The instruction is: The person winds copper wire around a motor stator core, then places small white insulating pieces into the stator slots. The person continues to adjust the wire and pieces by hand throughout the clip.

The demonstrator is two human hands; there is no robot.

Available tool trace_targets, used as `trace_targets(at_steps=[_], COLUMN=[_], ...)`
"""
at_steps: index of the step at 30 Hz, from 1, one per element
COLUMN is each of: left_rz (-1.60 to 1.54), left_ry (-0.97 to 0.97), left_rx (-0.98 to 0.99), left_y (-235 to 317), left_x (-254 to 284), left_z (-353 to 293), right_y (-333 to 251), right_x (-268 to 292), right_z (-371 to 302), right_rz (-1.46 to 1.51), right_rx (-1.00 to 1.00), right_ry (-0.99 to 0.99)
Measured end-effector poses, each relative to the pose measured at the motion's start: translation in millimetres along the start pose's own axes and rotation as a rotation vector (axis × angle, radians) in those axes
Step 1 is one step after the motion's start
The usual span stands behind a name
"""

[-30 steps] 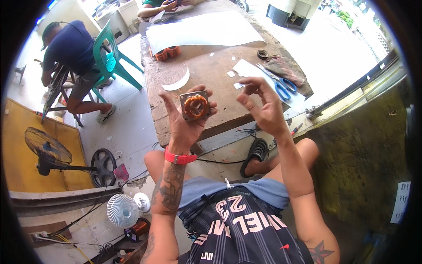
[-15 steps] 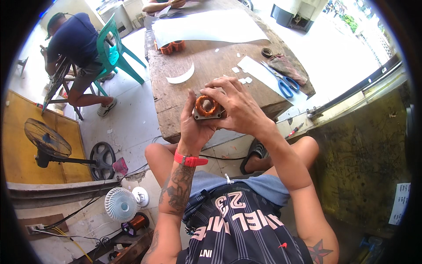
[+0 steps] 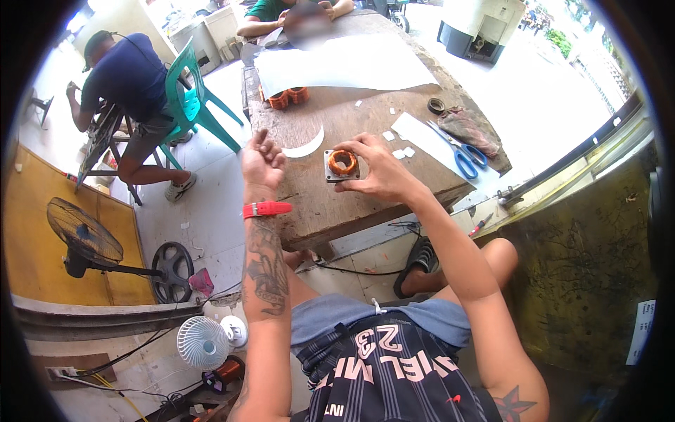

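Observation:
My right hand (image 3: 380, 171) grips a small motor stator (image 3: 342, 166) by its side, thumb below and fingers above. The stator has a square metal body and a ring of copper windings round an open centre. It is over the near part of the wooden table (image 3: 309, 204). My left hand (image 3: 264, 167), with a red watch on the wrist, is apart from it over the table's left edge, palm up. Its fingers are loosely curled and nothing shows in them. A curved white paper strip (image 3: 307, 145) lies between the hands, just beyond them.
Blue-handled scissors (image 3: 460, 156), a tape roll (image 3: 436, 106), a rag (image 3: 470, 128) and white paper scraps lie at the right. More copper-wound stators (image 3: 289, 97) sit beside a large white sheet (image 3: 344, 63). Two people sit beyond; fans (image 3: 202, 342) stand at the left.
My left hand has let go of the stator and moved away to the left. My right hand now holds it alone. A person at the far end leans further into view.

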State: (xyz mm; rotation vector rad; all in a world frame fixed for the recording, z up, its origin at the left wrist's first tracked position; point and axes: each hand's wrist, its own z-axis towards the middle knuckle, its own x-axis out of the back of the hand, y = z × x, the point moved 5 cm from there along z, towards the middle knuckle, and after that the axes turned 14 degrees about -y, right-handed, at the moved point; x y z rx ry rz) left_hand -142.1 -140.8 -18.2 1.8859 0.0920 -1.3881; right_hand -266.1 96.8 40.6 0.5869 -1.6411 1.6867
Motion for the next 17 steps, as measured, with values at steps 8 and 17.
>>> trace_targets(at_steps=[8,17], left_rz=[0.336,1.690], left_ry=[0.053,0.442], left_rx=[-0.427,-0.247], left_y=[61.7,-16.5], left_x=[20.9,179.1], left_z=[-72.4,-194.6], right_y=[24.0,-165.3], right_x=[-7.9,215.7], right_z=[15.9,-243.2], right_rz=[-0.038,-0.663], right_rx=[-0.035,0.517], right_ry=[-0.075,0.758])
